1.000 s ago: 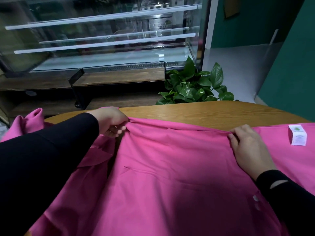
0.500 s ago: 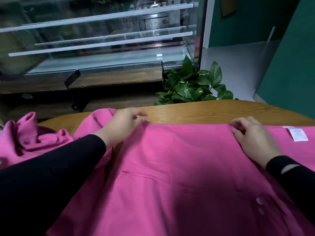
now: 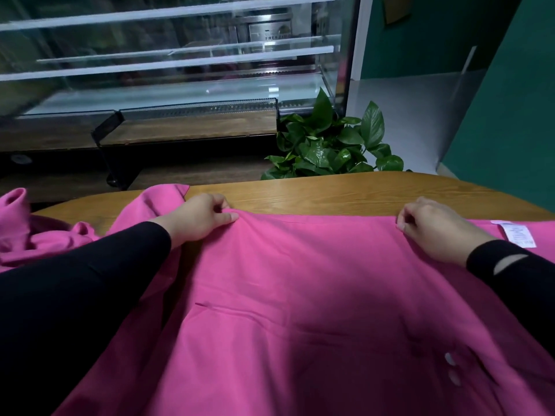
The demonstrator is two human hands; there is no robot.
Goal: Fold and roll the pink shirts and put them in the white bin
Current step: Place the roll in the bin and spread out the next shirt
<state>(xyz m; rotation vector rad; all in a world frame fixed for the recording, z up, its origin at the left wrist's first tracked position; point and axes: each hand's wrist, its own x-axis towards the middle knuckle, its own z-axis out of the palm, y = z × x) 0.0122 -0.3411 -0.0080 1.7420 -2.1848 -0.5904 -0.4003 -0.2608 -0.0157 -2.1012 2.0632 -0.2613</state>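
Note:
A pink shirt point(image 3: 300, 295) lies spread flat over the wooden table point(image 3: 330, 193), its far edge running across the middle of the view. My left hand point(image 3: 201, 219) pinches that far edge at the left, lifting a small ridge of cloth. At the right end of the same edge my right hand point(image 3: 432, 228) grips the fabric with curled fingers. A white care label point(image 3: 516, 235) shows beside my right wrist, and two white buttons point(image 3: 452, 367) lie near the bottom right. More crumpled pink cloth point(image 3: 33, 232) sits at the far left. No white bin is in view.
Beyond the table's far edge stands a green leafy plant point(image 3: 330, 142). Behind it is a glass display case point(image 3: 168, 55) on a dark wooden counter point(image 3: 180, 127). A teal wall point(image 3: 516, 100) rises at the right.
Both hands have carried the shirt's far edge away from me and laid it straight on the table. The left hand's fingers went from stretched out to pinching the edge.

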